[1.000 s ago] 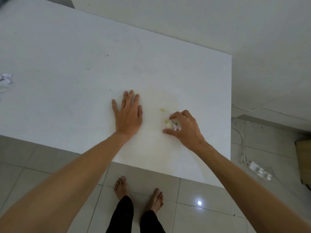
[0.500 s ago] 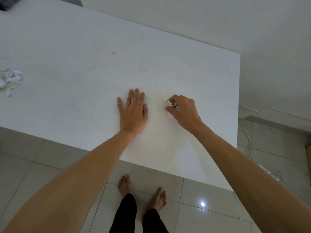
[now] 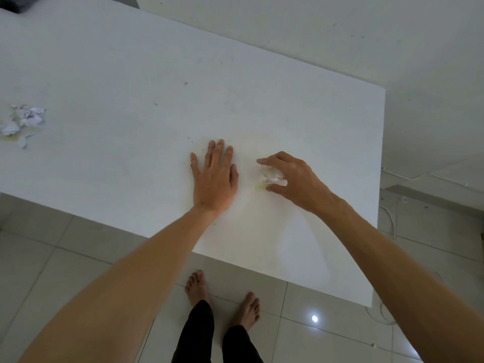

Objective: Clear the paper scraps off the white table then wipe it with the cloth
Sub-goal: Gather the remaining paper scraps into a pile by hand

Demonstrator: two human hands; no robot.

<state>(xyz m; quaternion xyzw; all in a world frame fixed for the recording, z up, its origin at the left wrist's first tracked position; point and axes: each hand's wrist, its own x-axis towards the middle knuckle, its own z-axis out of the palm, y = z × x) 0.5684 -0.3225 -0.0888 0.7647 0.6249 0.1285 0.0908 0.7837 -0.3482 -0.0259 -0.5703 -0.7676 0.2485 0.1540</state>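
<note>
My left hand (image 3: 214, 176) lies flat, palm down, fingers straight, on the white table (image 3: 131, 74) near its front edge. Just right of it my right hand (image 3: 290, 179) curls over a small clump of crumpled paper scraps (image 3: 271, 177), thumb below and index finger stretched above them. A faint yellowish stain shows on the table around the scraps. A second pile of crumpled paper scraps (image 3: 22, 123) lies at the table's far left edge, on a yellowish smear. No cloth is clearly visible.
A dark object (image 3: 18, 3) sits at the table's top left corner, mostly cut off. A white wall runs behind the table. White cables (image 3: 387, 213) lie on the tiled floor to the right. My bare feet (image 3: 222, 297) stand below the table's front edge.
My right hand has loosened from a tight pinch on the scraps to a wider curl, with the index finger now stretched out. The left hand has stayed flat. The view has shifted slightly.
</note>
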